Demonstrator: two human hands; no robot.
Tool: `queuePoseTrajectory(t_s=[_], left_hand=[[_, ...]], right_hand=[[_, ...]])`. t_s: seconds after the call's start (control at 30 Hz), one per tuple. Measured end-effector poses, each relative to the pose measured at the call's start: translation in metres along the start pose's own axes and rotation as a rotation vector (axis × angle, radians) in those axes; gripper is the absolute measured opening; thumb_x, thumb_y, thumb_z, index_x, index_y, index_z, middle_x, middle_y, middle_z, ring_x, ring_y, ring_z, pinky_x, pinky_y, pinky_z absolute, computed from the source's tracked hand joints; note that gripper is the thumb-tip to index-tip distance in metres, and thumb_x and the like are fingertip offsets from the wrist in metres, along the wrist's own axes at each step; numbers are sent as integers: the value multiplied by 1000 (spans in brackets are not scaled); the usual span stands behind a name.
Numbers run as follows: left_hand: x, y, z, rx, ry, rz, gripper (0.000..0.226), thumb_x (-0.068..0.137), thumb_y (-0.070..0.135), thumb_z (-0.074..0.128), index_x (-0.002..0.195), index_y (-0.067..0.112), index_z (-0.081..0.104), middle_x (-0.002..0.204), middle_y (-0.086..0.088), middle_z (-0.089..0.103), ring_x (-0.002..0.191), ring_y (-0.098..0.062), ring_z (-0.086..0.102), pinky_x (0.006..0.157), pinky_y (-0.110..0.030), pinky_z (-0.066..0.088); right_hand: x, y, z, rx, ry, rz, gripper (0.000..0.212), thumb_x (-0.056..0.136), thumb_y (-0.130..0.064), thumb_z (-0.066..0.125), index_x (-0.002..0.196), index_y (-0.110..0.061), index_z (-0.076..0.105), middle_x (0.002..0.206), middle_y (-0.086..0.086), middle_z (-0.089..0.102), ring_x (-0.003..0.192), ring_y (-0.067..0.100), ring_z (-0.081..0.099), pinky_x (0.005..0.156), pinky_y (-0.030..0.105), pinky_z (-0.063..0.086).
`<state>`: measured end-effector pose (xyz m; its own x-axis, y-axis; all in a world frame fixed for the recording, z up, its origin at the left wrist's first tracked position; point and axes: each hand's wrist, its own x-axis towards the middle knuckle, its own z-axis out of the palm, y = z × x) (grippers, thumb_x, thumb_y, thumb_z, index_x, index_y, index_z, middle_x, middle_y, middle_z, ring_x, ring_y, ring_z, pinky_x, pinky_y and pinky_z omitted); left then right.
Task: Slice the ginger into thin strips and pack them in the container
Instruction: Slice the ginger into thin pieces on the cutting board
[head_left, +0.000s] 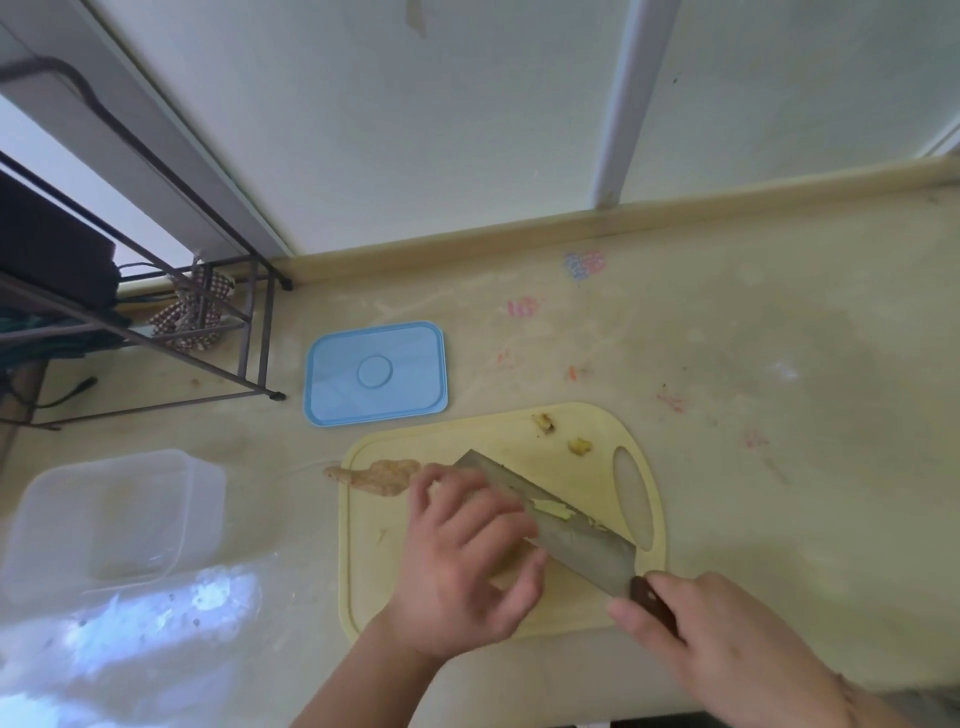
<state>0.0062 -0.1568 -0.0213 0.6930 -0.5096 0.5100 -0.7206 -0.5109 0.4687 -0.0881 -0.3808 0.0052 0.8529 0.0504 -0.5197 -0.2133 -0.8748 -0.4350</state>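
the left hand (467, 551) reaches in from below and lies palm down on the yellow cutting board (597, 431), fingers bent over the ginger (379, 475) and pressing it against the board. the fingertips sit right beside the flat of the cleaver (561, 525). the right hand (711, 649) comes in from the lower right, its fingers wrapped round the cleaver's dark wooden handle, the blade angled up and left across the board. pale cut ginger clings to the blade. the brown end of the ginger sticks out past the board's left edge; the part under the left hand is hidden. two small ginger scraps (561, 434) lie near the board's far edge. the clear container (109, 519) stands open to the left, blurred; its blue lid (376, 374) lies beyond the board.
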Motion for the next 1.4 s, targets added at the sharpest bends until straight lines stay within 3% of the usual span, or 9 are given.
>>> queuePoseTrajectory(t_s=[0.13, 0.33, 0.53, 0.63, 0.73, 0.8, 1.0, 1.27, 1.4], left_hand=[[6, 18, 8, 216, -345, -51, 33, 86, 53, 60, 75, 22, 62, 80, 9, 57, 80, -18, 53, 88, -50, 41], [12, 35, 15, 394, -594, -92, 65, 89, 76, 35, 77, 19, 63, 80, 5, 56, 81, -23, 50, 87, -50, 38], [11, 41, 17, 350, -756, -77, 86, 88, 84, 18, 103, 18, 70, 106, 3, 67, 112, -27, 56, 95, -54, 29], [13, 37, 7, 165, -525, -57, 67, 97, 71, 26, 119, 23, 67, 128, 6, 64, 129, -24, 51, 99, -54, 33], [5, 20, -9, -103, 6, -168, 25, 99, 36, 52, 108, 19, 66, 115, 5, 64, 112, -21, 58, 92, -45, 43], [-9, 5, -14, -125, 214, -294, 11, 94, 25, 57, 100, 17, 61, 107, 7, 58, 103, -18, 58, 86, -44, 46], [-46, -21, 13, 121, -175, -217, 32, 80, 35, 71, 110, 21, 68, 111, 4, 64, 104, -27, 57, 90, -46, 44], [-41, -27, 25, 31, -129, -238, 24, 78, 24, 75, 101, 15, 72, 105, 0, 64, 95, -22, 61, 84, -44, 47], [-38, -20, 31, 81, -90, -210, 20, 75, 17, 75, 94, 19, 73, 101, 1, 64, 91, -22, 61, 80, -43, 46]], right_hand=[[-6, -5, 13, 3, 7, 67, 94, 56, -96, -9, 76, -23, 46, 59, 0, 49, 58, 9, 49, 63, 30, 45], [-14, -13, 17, -19, -23, 105, 114, 41, -95, -25, 88, -26, 53, 63, -3, 51, 69, 9, 60, 62, 23, 43], [-24, -20, 14, -96, -94, 161, 117, 30, -89, -33, 95, -35, 48, 66, -2, 48, 89, 9, 67, 55, 22, 37], [-28, -19, 11, -25, -59, 169, 105, 40, -92, -24, 89, -32, 47, 70, 0, 54, 80, 9, 65, 61, 22, 41], [-29, -17, 11, 234, -40, 177, 92, 54, -95, 2, 75, -21, 53, 64, -1, 58, 61, 5, 55, 61, 22, 42], [-28, -20, 8, 451, -84, 199, 79, 66, -90, 19, 65, -15, 47, 51, -1, 46, 47, 5, 45, 52, 23, 35], [-15, -23, 10, 925, -347, 181, 69, 86, -66, 33, 72, 2, 33, 45, 4, 23, 33, 15, 20, 39, 23, 18], [-15, 3, 4, 947, -303, 290, 71, 71, -83, 42, 66, -12, 40, 49, 9, 27, 34, 13, 25, 37, 21, 24], [-16, -11, 5, 839, -264, 239, 69, 82, -79, 32, 68, -12, 37, 48, 5, 25, 34, 14, 21, 39, 25, 17]])
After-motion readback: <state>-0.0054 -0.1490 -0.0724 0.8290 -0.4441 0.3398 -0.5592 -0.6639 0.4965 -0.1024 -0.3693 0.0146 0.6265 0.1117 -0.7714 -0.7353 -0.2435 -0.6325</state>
